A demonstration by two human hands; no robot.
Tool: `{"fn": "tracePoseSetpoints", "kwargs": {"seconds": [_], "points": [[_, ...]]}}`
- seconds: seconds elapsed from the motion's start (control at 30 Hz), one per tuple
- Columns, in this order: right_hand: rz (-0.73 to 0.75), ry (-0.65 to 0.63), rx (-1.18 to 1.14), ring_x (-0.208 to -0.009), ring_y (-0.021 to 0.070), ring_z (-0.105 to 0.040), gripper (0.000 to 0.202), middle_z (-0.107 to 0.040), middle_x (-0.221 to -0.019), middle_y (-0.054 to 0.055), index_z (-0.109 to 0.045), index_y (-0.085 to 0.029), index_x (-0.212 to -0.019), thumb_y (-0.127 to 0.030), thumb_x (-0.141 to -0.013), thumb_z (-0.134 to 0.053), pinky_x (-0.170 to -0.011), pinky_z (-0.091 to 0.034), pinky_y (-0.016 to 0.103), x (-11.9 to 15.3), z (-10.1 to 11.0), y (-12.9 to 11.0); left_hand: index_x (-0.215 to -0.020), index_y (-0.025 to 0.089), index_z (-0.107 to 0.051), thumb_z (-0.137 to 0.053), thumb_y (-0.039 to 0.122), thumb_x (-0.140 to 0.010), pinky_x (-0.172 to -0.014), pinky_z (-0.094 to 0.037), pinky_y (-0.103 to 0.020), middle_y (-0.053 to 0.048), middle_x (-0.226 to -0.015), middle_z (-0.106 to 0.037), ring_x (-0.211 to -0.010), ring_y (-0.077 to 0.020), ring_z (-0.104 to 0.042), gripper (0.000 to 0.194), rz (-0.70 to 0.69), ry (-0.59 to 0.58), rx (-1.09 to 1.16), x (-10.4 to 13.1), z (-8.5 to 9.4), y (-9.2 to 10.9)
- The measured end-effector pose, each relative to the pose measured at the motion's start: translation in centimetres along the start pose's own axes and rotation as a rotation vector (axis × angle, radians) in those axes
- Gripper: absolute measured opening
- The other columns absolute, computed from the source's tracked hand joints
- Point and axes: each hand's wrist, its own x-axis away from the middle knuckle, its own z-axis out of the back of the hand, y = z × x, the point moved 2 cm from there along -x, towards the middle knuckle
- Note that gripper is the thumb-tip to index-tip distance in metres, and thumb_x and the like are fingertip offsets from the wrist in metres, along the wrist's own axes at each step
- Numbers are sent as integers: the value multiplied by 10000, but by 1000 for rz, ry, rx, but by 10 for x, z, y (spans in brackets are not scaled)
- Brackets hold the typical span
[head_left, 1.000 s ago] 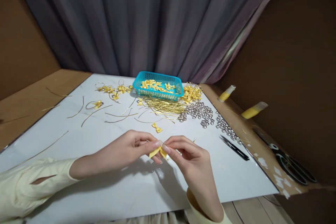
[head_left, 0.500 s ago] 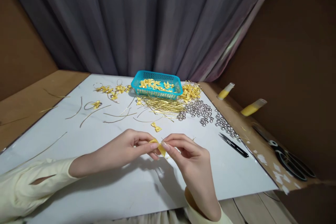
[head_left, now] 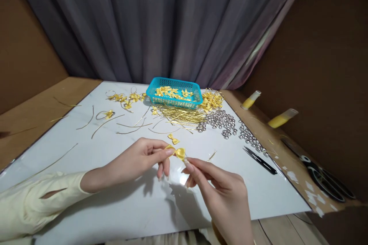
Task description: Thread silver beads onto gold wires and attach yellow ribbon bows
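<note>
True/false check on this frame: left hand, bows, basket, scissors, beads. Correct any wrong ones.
1. The left hand holds a yellow bow. True.
2. The basket is red. False: the basket is blue.
3. Another bow lies on the white board. True.
4. The scissors lie in the basket. False: the scissors lie on the brown surface, right of the white board.
5. Most silver beads lie right of the gold wire bundle. True.

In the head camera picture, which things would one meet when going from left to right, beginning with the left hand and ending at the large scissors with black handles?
Left hand → the yellow ribbon bow it holds → right hand → small black snips with pointed blades → large scissors.
</note>
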Motion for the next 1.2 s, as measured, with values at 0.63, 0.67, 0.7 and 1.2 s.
{"fn": "tracePoseSetpoints", "kwargs": {"seconds": [0.63, 0.67, 0.7, 1.2], "points": [[-168, -100, -64, -356, 68, -434, 268, -554, -469, -16, -641, -157, -598, -287, -823, -572, -387, -345, 183, 4, -15, 1, -638, 151, -592, -576, 347, -838, -503, -372, -186, 49, -517, -604, -446, -64, -440, 281, 65, 12, 66, 1, -1, -1], [-161, -101, -63, -355, 68, -422, 269, -549, -469, -16, -638, -158, -596, -284, -824, -570, -382, -338, 185, 4, -15, 2, -639, 151, -593, -572, 353, -841, -499, -369, -187, 48, -517, -605, -443, -64, -437, 286, 66, 14, 62, 0, -1, -2], [-153, -104, -59, -351, 66, -405, 274, -537, -463, -18, -633, -158, -590, -282, -826, -568, -375, -329, 188, 4, -15, 2, -633, 151, -589, -563, 363, -848, -499, -367, -188, 45, -520, -605, -442, -64, -436, 302, 61, 18, 52, 1, -2, -2], [-40, -83, -65, -374, 61, -369, 254, -497, -454, -29, -643, -155, -627, -248, -848, -556, -376, -318, 184, 6, -14, -4, -588, 156, -541, -525, 390, -882, -523, -368, -195, 52, -482, -570, -430, -61, -415, 376, 42, -23, 122, 6, -1, 1]]}}
